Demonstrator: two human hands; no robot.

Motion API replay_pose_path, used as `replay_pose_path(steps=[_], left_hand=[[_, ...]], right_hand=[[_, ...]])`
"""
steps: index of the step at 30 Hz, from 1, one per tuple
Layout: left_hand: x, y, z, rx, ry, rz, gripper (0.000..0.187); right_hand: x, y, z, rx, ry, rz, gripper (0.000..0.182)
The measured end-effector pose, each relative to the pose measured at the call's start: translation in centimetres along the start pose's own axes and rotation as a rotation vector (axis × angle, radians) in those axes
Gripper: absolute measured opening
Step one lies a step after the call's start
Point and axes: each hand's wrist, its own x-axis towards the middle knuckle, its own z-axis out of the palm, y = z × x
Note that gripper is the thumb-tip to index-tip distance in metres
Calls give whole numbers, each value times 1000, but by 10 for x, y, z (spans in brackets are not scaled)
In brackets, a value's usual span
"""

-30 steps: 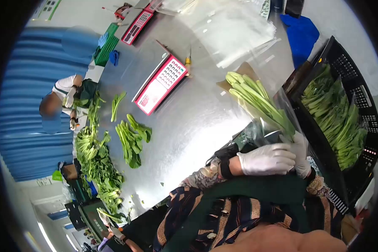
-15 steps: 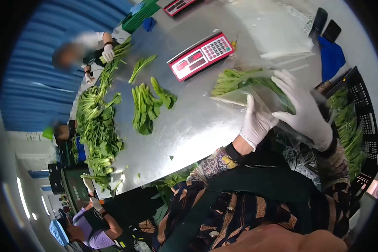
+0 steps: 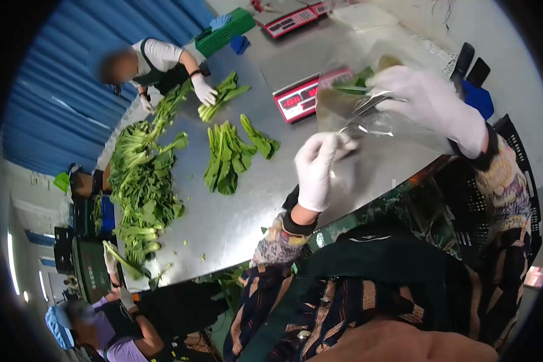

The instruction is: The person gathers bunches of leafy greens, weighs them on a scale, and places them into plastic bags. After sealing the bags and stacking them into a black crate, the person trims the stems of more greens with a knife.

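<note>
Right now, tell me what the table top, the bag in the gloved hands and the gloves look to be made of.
Shiny grey table top: apparently bare steel, with soft reflections. Clear bag: thin glossy plastic film, see-through, creased, glinting. White gloves on the left hand and right hand: probably thin latex or nitrile, snug and matte.

A clear plastic bag [image 3: 368, 117] hangs crumpled and glossy above the steel table's right side, a bunch of green leafy stalks [image 3: 357, 81] showing at its far top end.
</note>
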Motion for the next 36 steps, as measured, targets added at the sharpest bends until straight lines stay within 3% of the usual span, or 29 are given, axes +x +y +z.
replay_pose_path(steps=[1,2,3,4,5,7,9,10,11,12,13,14,16,18,19,21,23,25,26,27,29,30,31,33,34,35,36], left_hand=[[-2,-19,-23,287,259,129,50],[4,-40,-45,467,329,262,60],[12,-53,-60,639,404,403,71],[19,-54,-62,770,329,513,91],[28,-56,-60,845,329,525,106],[55,-66,-61,902,286,585,112],[89,-67,-63,634,183,363,116],[115,-76,-75,510,150,240,99],[128,-62,-72,172,79,41,75],[139,-48,-70,170,106,70,55],[150,-37,-69,168,131,101,36],[154,-25,-67,163,125,104,36],[158,-13,-65,440,-75,224,39],[138,-20,-64,939,-328,488,58],[115,-18,-63,1249,-506,575,65],[72,-56,-64,1397,-828,423,56],[19,-134,-95,1541,-842,714,70],[-34,-142,-92,1382,-764,457,68],[-52,-124,-85,1370,-739,281,62],[-74,-126,-84,1321,-578,269,58],[-128,-151,-80,863,-1,18,50],[-146,-161,-69,676,290,-18,41],[-163,-166,-68,749,388,-218,31],[-176,-182,-57,541,376,-428,31],[-186,-208,-62,406,317,-486,32],[-180,-205,-52,316,271,-687,36],[-175,-209,-44,231,281,-782,38]], right_hand=[[5,0,0,-15,-164,107,21],[12,11,-2,83,-137,-45,23],[12,20,-8,186,-108,131,22],[21,11,-31,117,3,102,19],[20,17,-42,369,185,177,24],[-7,11,-80,278,243,424,27],[-86,104,-23,40,419,591,27],[-141,155,16,-80,477,644,27],[-186,190,51,-177,547,660,28],[-232,223,79,-260,642,630,28],[-216,203,55,-235,693,688,28],[-170,155,19,-151,774,701,28],[-83,63,-38,27,950,660,28],[-35,21,-55,185,1022,621,28],[-24,18,-42,257,1014,650,28],[-40,53,13,376,743,1083,31],[-20,58,83,370,770,906,33],[-5,73,143,475,661,496,38],[0,85,174,458,487,506,39],[3,96,202,441,311,511,41],[-7,104,237,262,32,503,46],[-12,92,234,355,98,457,45],[-22,80,226,370,84,469,45],[-39,40,184,848,-10,677,41],[-54,22,168,730,-39,696,35],[-77,16,168,696,-6,639,31],[-98,7,159,812,-69,710,28]])
